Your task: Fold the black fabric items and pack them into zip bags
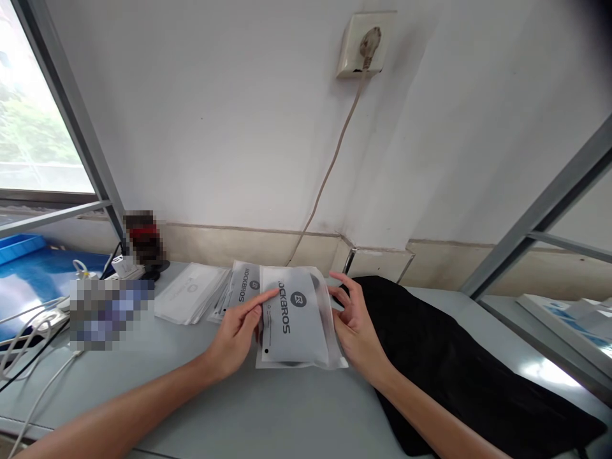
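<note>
A frosted plastic bag [301, 338] printed "ROCKBROS" is held between both hands above the table, with something dark showing inside its right side. My left hand [236, 335] grips the bag's left edge, thumb and index finger on the front and the other fingers mostly hidden. My right hand [354, 325] is closed at the right edge, with the index finger raised along the bag's upper corner. Just behind and left, a stack of similar printed bags [241, 284] lies on the table. Farther left is a pile of plain translucent bags [191, 290].
Black cloth [430, 344] spreads over the right of the grey table [229, 414]. Cables and a power strip [124, 271] crowd the left, near a blue tray [23, 248]. A cord [329, 169] drops from the wall socket [349, 44] behind the table. Metal frames stand at both sides.
</note>
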The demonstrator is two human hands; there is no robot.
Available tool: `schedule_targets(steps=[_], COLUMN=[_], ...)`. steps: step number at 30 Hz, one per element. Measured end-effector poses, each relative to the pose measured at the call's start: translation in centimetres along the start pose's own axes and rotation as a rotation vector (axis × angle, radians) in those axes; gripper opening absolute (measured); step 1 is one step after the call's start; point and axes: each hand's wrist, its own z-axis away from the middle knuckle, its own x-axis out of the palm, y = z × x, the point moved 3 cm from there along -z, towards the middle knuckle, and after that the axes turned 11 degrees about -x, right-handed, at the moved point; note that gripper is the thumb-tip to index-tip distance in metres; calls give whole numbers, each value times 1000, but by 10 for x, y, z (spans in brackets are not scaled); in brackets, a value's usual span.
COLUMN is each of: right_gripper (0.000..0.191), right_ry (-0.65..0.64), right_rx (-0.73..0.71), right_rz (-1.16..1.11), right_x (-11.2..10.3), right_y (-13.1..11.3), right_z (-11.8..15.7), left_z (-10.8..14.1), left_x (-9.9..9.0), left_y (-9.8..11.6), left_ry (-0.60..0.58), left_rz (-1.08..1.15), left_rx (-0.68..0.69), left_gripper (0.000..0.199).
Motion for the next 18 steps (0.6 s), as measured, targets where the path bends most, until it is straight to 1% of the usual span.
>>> schedule_targets(steps=[3, 5, 7, 9, 12, 13, 16, 17, 18], right_gripper=[32, 25, 25, 29, 36, 36, 33, 36, 40], right_ry=[-71, -60, -35, -20, 25, 46, 97, 107, 111], right_rx=[-7, -18, -16, 21, 30, 8, -60, -70, -73], right_rz=[90, 114, 102, 87, 106, 119, 171, 185, 195], right_x=[-1, -2, -2, -2, -5, -6, -9, -9, -9], right_y=[-1, -2, -2, 0, 4, 5, 4, 4, 3], right_z=[-1, -2, -3, -3, -3, -3, -4, -4, -4], left_z=[0, -1, -2, -3, -4, -3, -2, -1, -1], left_x=[-1, 1, 4, 6, 6, 6, 6, 6, 6], left_y=[1, 1, 1, 0, 1, 1, 1, 1, 1], left_ry=[-2, -17, -36, -41, -39, -38, -41, -44, -46], left_rz=[31, 40, 82, 117, 86, 56, -44, -74, -99], left_rx=[5, -14, -38, -45, -27, -22, -25, -27, -26], left_gripper=[47, 46, 46, 46, 49, 48, 30, 33, 41])
